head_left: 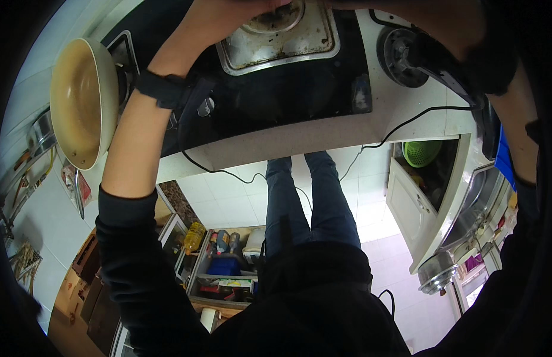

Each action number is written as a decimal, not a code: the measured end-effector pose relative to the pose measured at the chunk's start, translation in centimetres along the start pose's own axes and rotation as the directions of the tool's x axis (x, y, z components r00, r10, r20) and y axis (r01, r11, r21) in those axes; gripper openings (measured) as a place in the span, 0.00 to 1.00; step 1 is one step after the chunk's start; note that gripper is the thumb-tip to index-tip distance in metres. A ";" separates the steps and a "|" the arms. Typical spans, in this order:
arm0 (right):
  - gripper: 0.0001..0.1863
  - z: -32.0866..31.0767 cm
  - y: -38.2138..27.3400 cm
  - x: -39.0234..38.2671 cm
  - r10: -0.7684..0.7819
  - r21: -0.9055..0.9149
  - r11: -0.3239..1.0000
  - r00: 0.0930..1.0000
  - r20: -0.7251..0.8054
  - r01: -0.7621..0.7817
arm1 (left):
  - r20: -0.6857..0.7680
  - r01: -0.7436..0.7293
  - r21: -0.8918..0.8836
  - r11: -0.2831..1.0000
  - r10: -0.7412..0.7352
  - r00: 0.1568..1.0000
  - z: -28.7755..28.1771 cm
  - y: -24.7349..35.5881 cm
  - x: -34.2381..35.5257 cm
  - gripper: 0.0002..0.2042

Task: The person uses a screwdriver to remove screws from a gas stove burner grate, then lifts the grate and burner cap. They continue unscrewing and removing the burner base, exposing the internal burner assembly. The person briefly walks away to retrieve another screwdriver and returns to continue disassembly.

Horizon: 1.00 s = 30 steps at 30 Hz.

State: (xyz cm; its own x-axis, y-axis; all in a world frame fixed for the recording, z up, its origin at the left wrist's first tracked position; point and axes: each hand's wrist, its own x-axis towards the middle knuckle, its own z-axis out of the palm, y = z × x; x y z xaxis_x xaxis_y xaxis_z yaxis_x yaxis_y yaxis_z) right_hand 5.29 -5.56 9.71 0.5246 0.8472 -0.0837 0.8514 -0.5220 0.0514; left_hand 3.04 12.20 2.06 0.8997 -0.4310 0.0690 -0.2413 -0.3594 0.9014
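At the upper edge, my left hand (240, 9) reaches over the black glass stovetop (276, 98), beside a stained square metal burner plate (276, 44) with a round centre. Its fingers are mostly out of frame, so what it holds is hidden. My right hand (341, 5) reaches in from the right along the same top edge, its fingers also hidden. A beige frying pan (80, 101) rests tilted at the stove's left. Right of the stove, a round black base (397, 56) lies beside a long black object (442, 80) under my right arm.
Black cables (407, 125) hang over the counter edge (311, 134). Below, an open cabinet door (407, 196) shows a green colander (420, 152). A drawer with bottles and a blue container (223, 266) stands open at lower left. Metal pots (436, 271) are at the right; my legs (288, 208) stand before the counter.
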 end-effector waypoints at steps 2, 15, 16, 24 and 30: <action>0.23 -0.5 0.1 -0.8 -0.004 0.118 0.993 1.000 0.019 0.002 | 0.013 -0.063 0.006 0.998 0.063 0.998 -0.3 0.1 -0.2 0.11; 0.18 -0.5 -1.0 1.5 0.142 -0.203 0.973 0.979 0.144 -0.111 | -0.130 0.016 0.192 0.981 0.009 0.991 1.4 -0.1 -0.7 0.14; 0.18 0.0 -0.7 1.3 0.070 -0.221 0.974 0.996 0.056 -0.056 | -0.178 0.034 0.222 0.974 0.006 0.984 1.8 0.0 -0.8 0.15; 0.19 1.0 -0.4 0.1 -0.092 0.059 0.993 0.982 -0.164 0.103 | 0.045 -0.021 -0.082 0.996 0.025 0.999 -0.1 -1.8 -0.8 0.15; 0.21 -1.2 -1.9 1.0 0.152 -0.161 0.978 0.981 0.123 -0.132 | -0.149 -0.021 0.253 0.967 0.061 0.987 0.2 -2.0 -0.6 0.14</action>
State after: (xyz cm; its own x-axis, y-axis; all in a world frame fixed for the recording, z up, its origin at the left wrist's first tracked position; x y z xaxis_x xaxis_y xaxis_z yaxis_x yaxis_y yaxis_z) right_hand 4.22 -3.64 10.72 0.6440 0.7393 -0.1964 0.7637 -0.6064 0.2215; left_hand 2.91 13.03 0.18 0.9275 -0.3239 0.1867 -0.3448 -0.5481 0.7621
